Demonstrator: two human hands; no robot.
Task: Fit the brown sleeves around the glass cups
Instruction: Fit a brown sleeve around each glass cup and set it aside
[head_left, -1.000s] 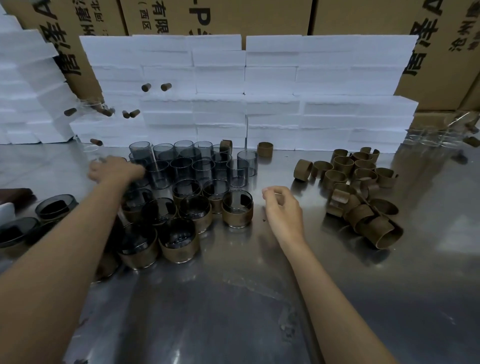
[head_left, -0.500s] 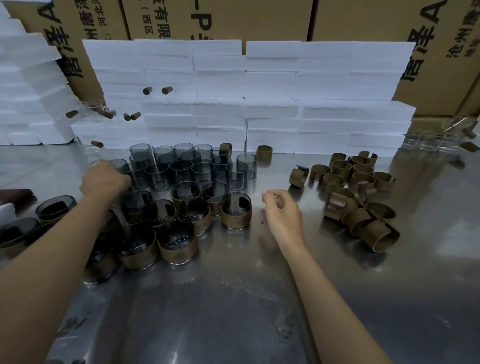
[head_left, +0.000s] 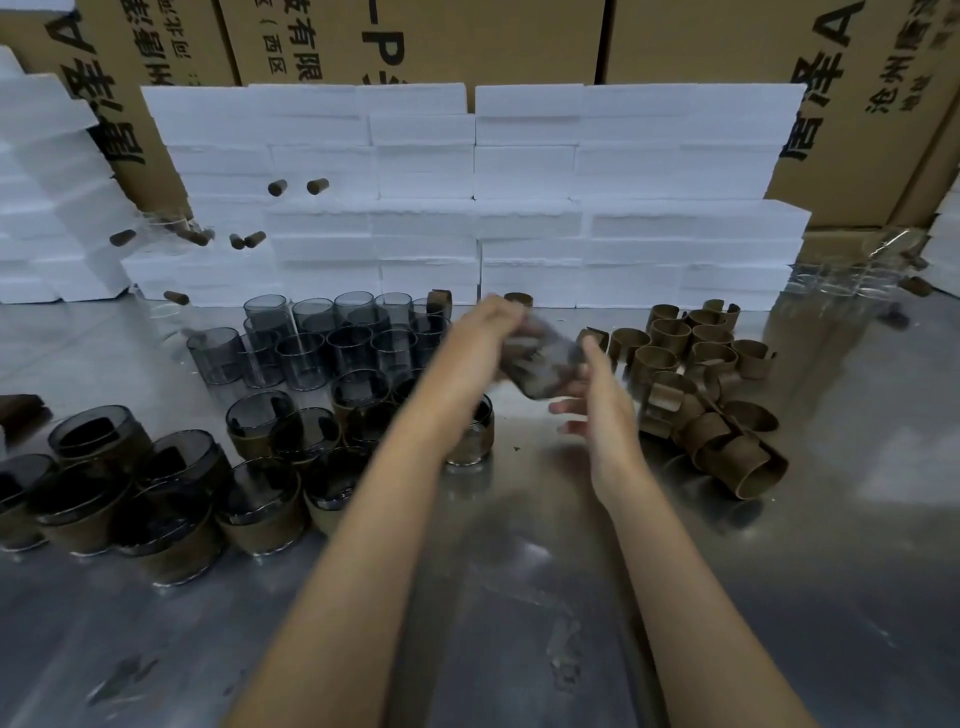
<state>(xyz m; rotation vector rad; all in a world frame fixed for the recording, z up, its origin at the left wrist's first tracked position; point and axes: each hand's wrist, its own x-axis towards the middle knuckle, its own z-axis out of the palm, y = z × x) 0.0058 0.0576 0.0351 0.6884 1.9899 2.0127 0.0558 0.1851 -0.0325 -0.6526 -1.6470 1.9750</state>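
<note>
**About half of the cups dressed, one bare cup in the hands**

While the fingers of the left hand (head_left: 493, 322) are curled over the far end of a glass cup (head_left: 545, 366), the cup is held tilted in the air between both hands, blurred by motion. The right hand (head_left: 597, 410) has its fingers rather straight and spread, and its palm lies against the near side of the cup; whether it really grips, I cannot tell. This cup seems bare, but the blur makes this uncertain.

Judging from the table (head_left: 519, 597), the work is about half done. At the near left stands a group of sleeved cups (head_left: 171, 499), each with a brown band around its lower part. Behind them, a group of bare cups (head_left: 322, 343) waits. On the right, just beside the right hand, lies a pile of brown sleeves (head_left: 696, 384), so many fittings remain.

Behind the white foam blocks (head_left: 467, 197) stand cardboard boxes (head_left: 467, 47) with large black Chinese characters, also the Latin letters "A" and "P". On the right box I read "沧州", a place name; the smaller lines are too small to read.
</note>
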